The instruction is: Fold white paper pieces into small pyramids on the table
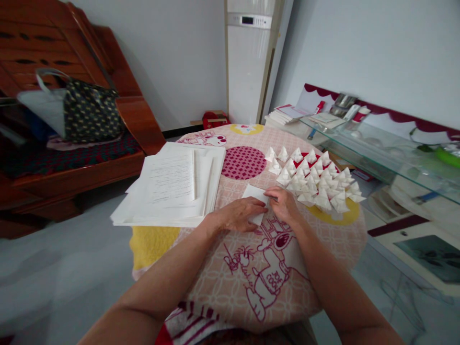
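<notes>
A small white piece of folded paper (256, 192) lies on the cloth-covered round table in front of me. My left hand (241, 214) is over its left and lower part, fingers curled and pressing it down. At the paper's right edge, my right hand (283, 203) pinches it with thumb and bent fingers; the fingertips partly hide the crease. Just beyond my right hand stand rows of pointed white folded-paper pieces (322, 182), several of them on a red surface. Left of my hands is a stack of white paper sheets (172, 187), the top one bearing writing.
A patterned pink tablecloth (230, 292) with cartoon figures covers the table. To the right is a glass shelf (395, 160) holding papers and small items. A wooden bench (134, 120) with a dark patterned bag (91, 110) stands left, and a tall white air conditioner (247, 72) behind.
</notes>
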`<act>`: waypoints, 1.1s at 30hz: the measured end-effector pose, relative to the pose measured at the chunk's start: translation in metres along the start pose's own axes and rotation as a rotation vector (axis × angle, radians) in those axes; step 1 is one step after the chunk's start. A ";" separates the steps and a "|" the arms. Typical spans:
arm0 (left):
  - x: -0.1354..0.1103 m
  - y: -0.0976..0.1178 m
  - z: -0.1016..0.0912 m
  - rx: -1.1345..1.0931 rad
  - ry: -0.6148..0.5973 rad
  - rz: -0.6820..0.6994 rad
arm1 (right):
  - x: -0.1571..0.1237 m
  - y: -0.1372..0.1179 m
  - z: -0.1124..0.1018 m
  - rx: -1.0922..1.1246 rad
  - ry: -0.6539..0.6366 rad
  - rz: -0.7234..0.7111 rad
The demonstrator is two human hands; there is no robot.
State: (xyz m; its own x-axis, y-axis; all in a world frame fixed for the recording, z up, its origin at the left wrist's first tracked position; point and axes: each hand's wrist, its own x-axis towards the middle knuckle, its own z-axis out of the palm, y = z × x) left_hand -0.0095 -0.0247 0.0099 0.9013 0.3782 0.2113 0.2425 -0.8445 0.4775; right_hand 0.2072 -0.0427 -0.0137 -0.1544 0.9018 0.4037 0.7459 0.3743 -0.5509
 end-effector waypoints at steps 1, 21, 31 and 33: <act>0.000 0.000 0.000 0.007 -0.003 0.002 | 0.000 0.000 0.000 0.001 -0.002 -0.006; 0.003 0.000 0.002 0.121 -0.077 -0.026 | 0.001 -0.004 -0.010 -0.096 -0.199 0.041; 0.001 0.005 0.005 0.157 -0.105 0.027 | 0.001 -0.006 -0.020 -0.088 -0.273 0.048; 0.002 0.006 0.007 0.163 -0.097 0.031 | 0.001 -0.005 -0.021 -0.082 -0.274 0.053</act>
State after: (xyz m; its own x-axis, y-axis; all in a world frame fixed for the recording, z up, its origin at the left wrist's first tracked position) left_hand -0.0037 -0.0315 0.0067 0.9376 0.3196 0.1366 0.2621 -0.9082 0.3263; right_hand 0.2163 -0.0480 0.0050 -0.2750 0.9485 0.1573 0.8057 0.3166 -0.5007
